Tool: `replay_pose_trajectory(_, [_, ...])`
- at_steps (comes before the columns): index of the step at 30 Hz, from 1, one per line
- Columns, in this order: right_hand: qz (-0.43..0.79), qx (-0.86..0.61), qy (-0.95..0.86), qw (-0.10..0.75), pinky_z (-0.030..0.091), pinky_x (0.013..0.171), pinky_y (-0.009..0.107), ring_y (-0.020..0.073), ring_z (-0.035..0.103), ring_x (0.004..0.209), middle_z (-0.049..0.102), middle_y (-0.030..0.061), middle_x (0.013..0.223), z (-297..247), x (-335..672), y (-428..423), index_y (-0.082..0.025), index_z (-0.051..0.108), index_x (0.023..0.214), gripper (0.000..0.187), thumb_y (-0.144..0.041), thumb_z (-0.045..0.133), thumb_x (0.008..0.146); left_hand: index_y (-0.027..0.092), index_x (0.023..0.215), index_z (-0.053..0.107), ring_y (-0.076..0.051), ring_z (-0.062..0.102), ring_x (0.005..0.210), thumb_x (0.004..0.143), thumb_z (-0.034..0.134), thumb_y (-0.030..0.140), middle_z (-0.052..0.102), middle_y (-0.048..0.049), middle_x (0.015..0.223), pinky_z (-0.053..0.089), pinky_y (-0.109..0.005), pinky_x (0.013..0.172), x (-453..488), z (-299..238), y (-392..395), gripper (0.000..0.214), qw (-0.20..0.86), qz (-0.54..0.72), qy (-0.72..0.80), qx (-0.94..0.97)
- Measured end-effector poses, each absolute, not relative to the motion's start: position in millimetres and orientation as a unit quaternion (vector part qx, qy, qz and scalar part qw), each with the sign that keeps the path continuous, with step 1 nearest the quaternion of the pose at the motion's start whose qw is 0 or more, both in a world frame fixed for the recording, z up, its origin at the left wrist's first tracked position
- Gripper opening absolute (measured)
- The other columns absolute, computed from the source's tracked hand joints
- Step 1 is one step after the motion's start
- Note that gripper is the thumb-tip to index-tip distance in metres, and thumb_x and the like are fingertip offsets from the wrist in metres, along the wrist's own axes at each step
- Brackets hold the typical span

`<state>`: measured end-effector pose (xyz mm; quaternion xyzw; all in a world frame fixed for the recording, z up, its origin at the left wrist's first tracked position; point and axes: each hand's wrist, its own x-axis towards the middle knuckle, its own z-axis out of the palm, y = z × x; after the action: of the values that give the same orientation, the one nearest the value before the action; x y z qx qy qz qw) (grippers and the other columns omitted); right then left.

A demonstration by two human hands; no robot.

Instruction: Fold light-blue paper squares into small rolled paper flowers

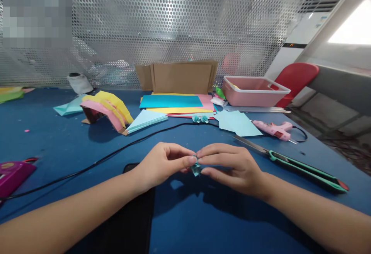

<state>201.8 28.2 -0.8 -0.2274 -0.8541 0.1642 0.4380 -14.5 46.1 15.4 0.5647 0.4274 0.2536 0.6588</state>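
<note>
Between my two hands, just above the blue table, is a small light-blue paper flower. My left hand pinches it from the left with thumb and fingers. From the right, my right hand grips its edge, thumb below and fingers above. The fingertips hide part of the folds. Farther back lie two similar paper flowers, next to a black cable. Light-blue paper squares are spread to their right, and a stack of folded light-blue paper lies to their left.
A utility knife with its blade out lies right of my right hand. Behind it rests a pink glue gun. A pink basket, cardboard and a yellow-pink paper arch stand farther back. A black phone-like slab lies under my left forearm.
</note>
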Motion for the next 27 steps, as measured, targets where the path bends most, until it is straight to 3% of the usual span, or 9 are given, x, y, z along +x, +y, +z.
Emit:
replay_pose_trajectory(6, [0.179,-0.228,-0.865,0.410,0.058,0.071,0.023,0.0136,0.068,0.078,0.071,0.0087,0.085,-2.2,197.8,25.5,-0.016,0.071,0.090,0.009,-0.014,0.062,0.088,0.017,0.090,0.077,-0.012,0.064,0.067,0.068,0.080,0.035,0.075,-0.0022,0.073,0.053,-0.024,0.069,-11.6,16.8,45.0,0.029,0.667,0.226,0.448,0.550])
replay_pose_trajectory(14, [0.089,-0.205,-0.893,0.390,0.057,0.075,0.022,0.0137,0.069,0.083,0.072,0.0081,0.089,-7.2,199.8,23.5,-0.016,0.068,0.097,0.015,-0.012,0.056,0.092,0.017,0.083,0.077,-0.013,0.064,0.067,0.066,0.080,0.035,0.073,-0.0015,0.072,0.053,-0.025,0.070,-13.1,15.6,43.0,0.025,0.679,0.214,0.444,0.545])
replay_pose_trajectory(27, [0.040,-0.183,-0.918,0.348,0.054,0.071,0.024,0.0145,0.065,0.075,0.070,0.0079,0.085,-1.5,197.3,18.1,-0.014,0.064,0.096,0.020,-0.013,0.044,0.097,0.017,0.082,0.077,-0.013,0.067,0.072,0.065,0.082,0.040,0.074,-0.0019,0.076,0.054,-0.024,0.071,-18.1,16.4,39.5,0.029,0.722,0.189,0.429,0.509])
